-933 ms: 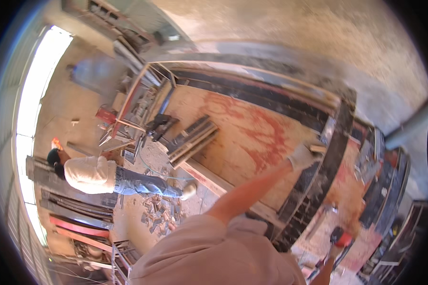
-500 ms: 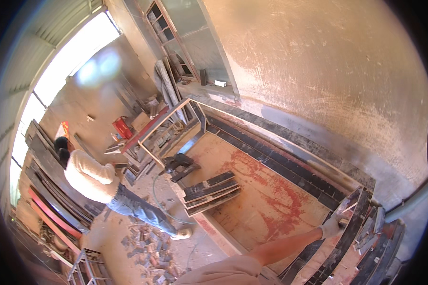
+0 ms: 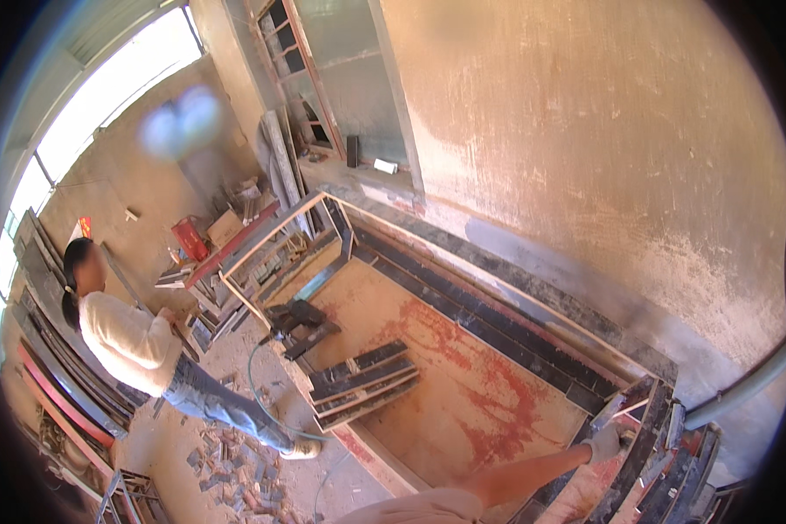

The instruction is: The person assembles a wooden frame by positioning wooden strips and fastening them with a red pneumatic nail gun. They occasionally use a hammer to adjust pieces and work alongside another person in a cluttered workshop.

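My left hand, in a pale glove, reaches out at the right end of a large shallow wooden frame. Its fingers are curled round a small thing that I cannot make out, beside a dark wooden strip. The bare forearm crosses the frame's near right corner. The frame's floor is a tan board smeared with red, and dark strips line its far side. My right hand is out of view.
A stack of dark wooden pieces lies on the frame's left edge beside a black power tool. Another person stands at left near scattered wood offcuts. A red-edged bench stands behind. A grey pipe runs along the right wall.
The whole view has shifted, so the frame sits a little lower and further left. The other person's head has turned toward the right. My left hand stays at the frame's right end.
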A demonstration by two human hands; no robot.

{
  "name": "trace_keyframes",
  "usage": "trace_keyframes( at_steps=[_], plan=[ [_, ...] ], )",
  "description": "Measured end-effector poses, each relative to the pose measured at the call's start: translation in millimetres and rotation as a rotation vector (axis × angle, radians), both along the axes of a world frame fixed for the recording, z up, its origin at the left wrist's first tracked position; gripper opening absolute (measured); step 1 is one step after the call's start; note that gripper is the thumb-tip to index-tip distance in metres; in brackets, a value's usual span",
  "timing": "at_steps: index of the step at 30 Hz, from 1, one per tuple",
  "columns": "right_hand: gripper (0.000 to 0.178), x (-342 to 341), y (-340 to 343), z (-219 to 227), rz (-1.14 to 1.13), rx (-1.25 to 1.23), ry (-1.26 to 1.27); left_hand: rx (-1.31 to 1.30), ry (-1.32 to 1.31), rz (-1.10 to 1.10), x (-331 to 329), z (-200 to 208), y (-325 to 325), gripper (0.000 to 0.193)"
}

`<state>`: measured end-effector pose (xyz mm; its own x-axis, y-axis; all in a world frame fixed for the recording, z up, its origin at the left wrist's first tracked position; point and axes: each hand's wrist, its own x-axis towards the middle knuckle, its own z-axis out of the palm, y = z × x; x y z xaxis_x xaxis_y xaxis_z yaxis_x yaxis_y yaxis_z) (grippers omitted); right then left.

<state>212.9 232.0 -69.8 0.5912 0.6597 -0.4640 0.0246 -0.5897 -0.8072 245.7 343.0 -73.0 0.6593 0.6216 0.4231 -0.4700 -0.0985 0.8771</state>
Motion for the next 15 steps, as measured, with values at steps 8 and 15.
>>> trace_keyframes(
  at_steps=[8, 15],
  plan=[
    [0.053, -11.2, 36.2, 21.2, -0.001, -0.009, 0.11, 0.147, 0.152, 0.088, -4.4, -6.7, 10.1, 0.038],
    [0.043, 3.4, 21.9, 32.5, -0.074, -0.001, 0.185, -0.085, 0.454, 0.093, -118.7, 8.2, 99.6, 0.042]
  ],
)
